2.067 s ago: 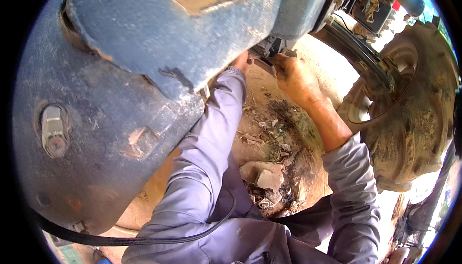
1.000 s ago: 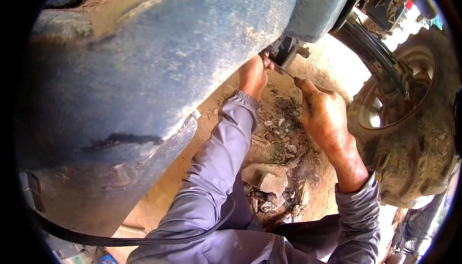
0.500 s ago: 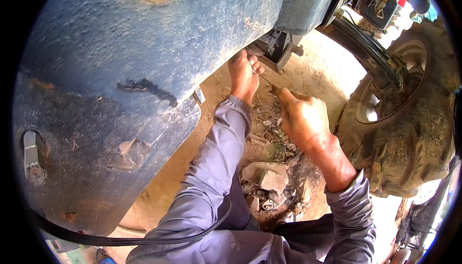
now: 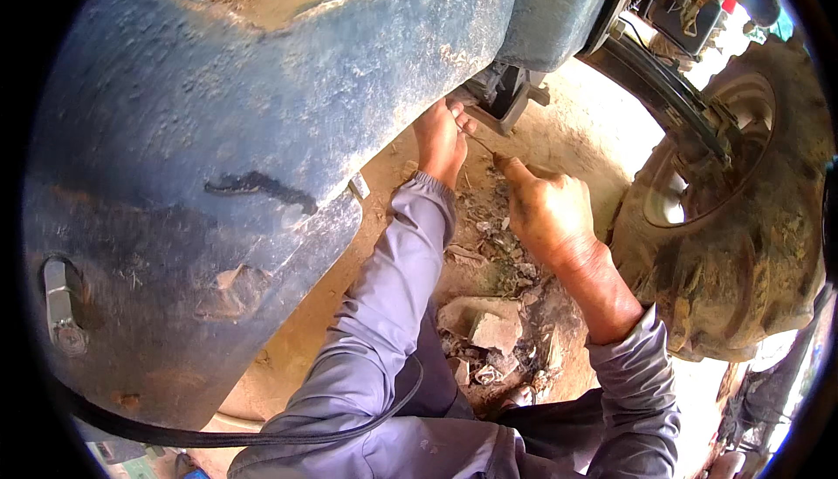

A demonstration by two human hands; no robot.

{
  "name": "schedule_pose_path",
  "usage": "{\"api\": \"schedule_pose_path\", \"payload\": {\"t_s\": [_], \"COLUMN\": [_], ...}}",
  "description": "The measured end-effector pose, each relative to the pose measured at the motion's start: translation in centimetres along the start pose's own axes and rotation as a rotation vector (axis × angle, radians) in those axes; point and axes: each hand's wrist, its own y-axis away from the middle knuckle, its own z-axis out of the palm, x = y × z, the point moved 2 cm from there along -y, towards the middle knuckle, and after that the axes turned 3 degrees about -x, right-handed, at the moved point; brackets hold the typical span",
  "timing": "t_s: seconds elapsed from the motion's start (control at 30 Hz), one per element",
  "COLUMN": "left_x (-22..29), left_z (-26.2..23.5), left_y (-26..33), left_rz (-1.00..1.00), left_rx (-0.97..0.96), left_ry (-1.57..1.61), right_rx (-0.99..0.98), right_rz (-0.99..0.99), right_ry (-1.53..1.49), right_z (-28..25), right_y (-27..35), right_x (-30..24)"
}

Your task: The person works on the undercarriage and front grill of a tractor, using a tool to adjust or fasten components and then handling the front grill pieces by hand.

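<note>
Head view: one thin rod (image 4: 482,144) in clenched right hand (image 4: 548,210), left hand (image 4: 441,141) with unclear hold

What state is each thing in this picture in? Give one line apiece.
Right hand: closed around a thin rod-like tool
Thin rod-like tool: held slanting, far end at the left fingers
Left hand: fingers curled, full grip unclear
Right sleeve: pushed up the forearm
Left sleeve: down to the wrist
Blue machine panel: scuffed
Lugged tyre: dirty, mounted
</note>
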Motion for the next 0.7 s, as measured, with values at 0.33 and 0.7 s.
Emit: {"api": "schedule_pose_path", "payload": {"t_s": [0.33,0.7], "left_x": [-0.3,0.4], "left_z": [-0.3,-1.7], "left_y": [-0.9,1.7], "left_rz": [0.063,0.106], "left_rx": [0.059,-0.045], "left_ry": [-0.096,-0.039], "right_rx": [-0.061,0.043], "right_rz": [0.012,-0.108], "right_ry": [-0.033,-0.038], "right_z": [1.0,1.2], "right_y": [-0.7,1.4], "right_x": [1.5,0.6]}}
